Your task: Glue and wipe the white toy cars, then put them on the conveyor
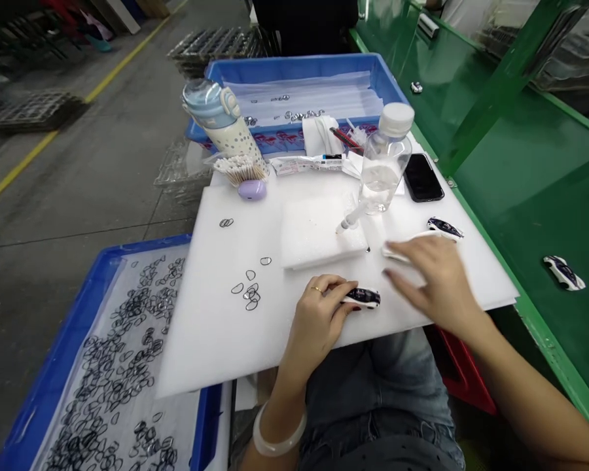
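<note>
My left hand (319, 317) pinches one end of a small black and white toy car (364, 297) near the front edge of the white foam board (216, 340). To its right my right hand (429, 278) hovers with thumb and fingers apart and nothing between them. Just beyond its fingertips lies a white cloth-like item (396, 253), partly covered by the hand. A second toy car (444, 228) rests behind the right hand. Several thin dark rings (251, 292) lie loose left of a white foam block (314, 229), which bears a pen-like tube (352, 216).
A clear bottle (385, 160), phone (423, 178), patterned tumbler (226, 121), cotton swabs (243, 169) and purple case (252, 190) stand or lie farther back. Blue trays (294, 63) flank the board behind and left. Another car (563, 272) sits on the green surface (520, 216).
</note>
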Action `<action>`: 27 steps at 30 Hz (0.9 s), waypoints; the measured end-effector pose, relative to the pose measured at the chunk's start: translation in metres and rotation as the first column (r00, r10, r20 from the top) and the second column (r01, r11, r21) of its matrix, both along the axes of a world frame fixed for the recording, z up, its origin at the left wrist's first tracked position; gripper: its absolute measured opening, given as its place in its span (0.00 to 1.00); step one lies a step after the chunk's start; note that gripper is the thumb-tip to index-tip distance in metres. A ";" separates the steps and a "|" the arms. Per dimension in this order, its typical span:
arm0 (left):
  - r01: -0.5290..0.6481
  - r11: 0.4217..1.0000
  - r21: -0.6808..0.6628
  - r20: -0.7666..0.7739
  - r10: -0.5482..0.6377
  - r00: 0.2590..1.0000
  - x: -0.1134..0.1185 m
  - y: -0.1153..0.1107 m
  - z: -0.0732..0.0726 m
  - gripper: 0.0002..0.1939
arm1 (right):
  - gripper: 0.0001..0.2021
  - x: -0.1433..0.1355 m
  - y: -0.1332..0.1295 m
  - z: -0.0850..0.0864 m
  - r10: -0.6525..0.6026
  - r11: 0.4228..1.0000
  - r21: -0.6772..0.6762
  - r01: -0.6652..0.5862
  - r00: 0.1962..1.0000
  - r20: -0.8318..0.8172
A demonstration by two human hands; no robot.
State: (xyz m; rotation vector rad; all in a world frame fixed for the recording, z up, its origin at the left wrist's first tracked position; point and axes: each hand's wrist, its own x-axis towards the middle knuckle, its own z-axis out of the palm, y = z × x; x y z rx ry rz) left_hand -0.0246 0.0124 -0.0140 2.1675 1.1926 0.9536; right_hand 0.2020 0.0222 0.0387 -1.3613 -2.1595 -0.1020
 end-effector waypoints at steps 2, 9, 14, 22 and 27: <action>0.022 1.000 -0.008 0.017 -0.022 1.000 -0.003 -0.002 0.001 0.18 | 0.23 -0.022 -0.008 -0.009 0.155 0.969 -0.190 -0.159 0.987 -0.037; -0.054 0.996 -0.069 0.031 0.056 0.998 -0.010 -0.007 0.000 0.23 | 0.22 0.006 -0.025 -0.036 -0.011 1.000 -0.029 0.006 0.985 -0.174; -0.027 0.998 -0.061 -0.056 0.024 0.998 -0.011 -0.008 0.001 0.16 | 0.30 0.156 -0.008 -0.044 -0.749 0.663 -0.208 0.719 0.630 -0.207; 0.035 0.999 0.013 -0.140 -0.032 0.990 -0.013 -0.006 -0.002 0.14 | 0.22 0.249 -0.086 -0.048 -0.945 0.309 -0.196 0.931 0.323 0.044; 0.064 0.992 0.110 -0.175 -0.044 0.984 -0.008 -0.005 -0.003 0.15 | 0.27 0.185 -0.071 -0.032 -0.894 0.445 -0.150 0.883 0.448 -0.009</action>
